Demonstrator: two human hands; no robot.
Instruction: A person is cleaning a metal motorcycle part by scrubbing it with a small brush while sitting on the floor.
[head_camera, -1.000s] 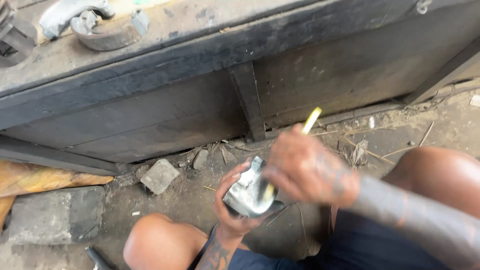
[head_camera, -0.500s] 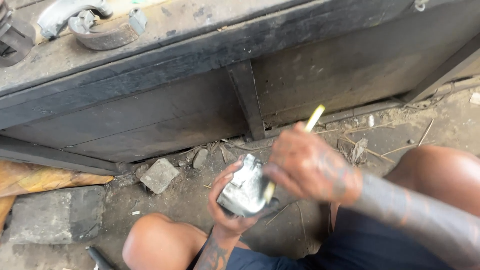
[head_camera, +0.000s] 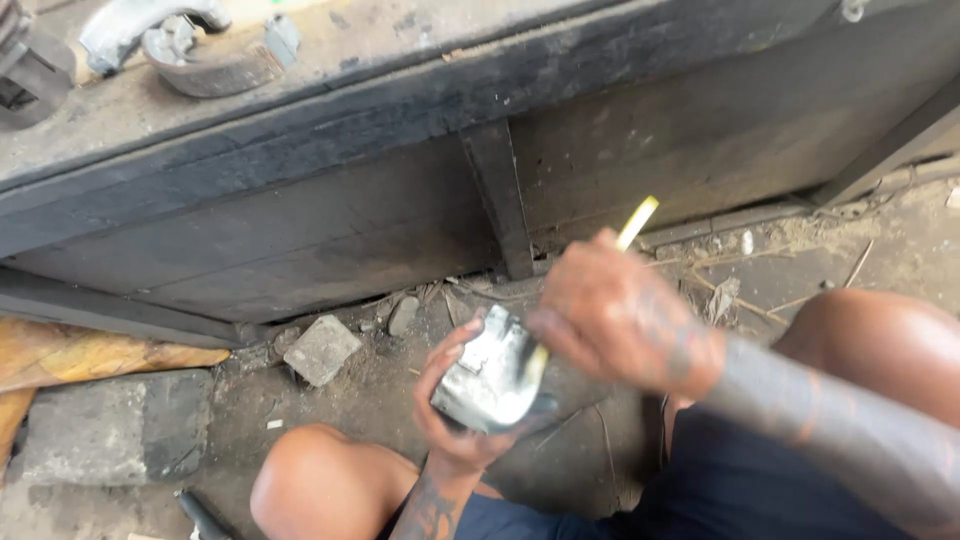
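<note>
A: Fingers first. Left hand (head_camera: 455, 405) cups a small shiny metal part (head_camera: 490, 380) from below, fingers curled round its near edge, over the gap between the knees. Right hand (head_camera: 620, 320) is clenched on a thin tool with a yellow handle (head_camera: 636, 222); the handle end sticks up past the knuckles and the working end meets the part's upper face.

B: Tip visible?

A: No, the part and hand blur together there. Can't tell brush or blade.

B: Risks?

A: As I judge it, the part sits in a bare palm with nothing backing it. Push hard and the tool could skid off the smooth metal into the left thumb or fingers. A loosened grip would drop the part onto the dirt floor (head_camera: 380, 400) between the legs, among stones and twigs, where grit would stick to it.

B: Further out?

A: A broken grey stone (head_camera: 320, 350) lies left of the hands, a larger slab (head_camera: 110, 425) beyond it. The dark wooden surface (head_camera: 350, 110) stands ahead, with curved metal pieces (head_camera: 200, 50) on top near its edge; a knock could send them down towards the knees.

B: Packages, labels, signs?

A: None visible. No wrapper, tag or marking anywhere in view.
</note>
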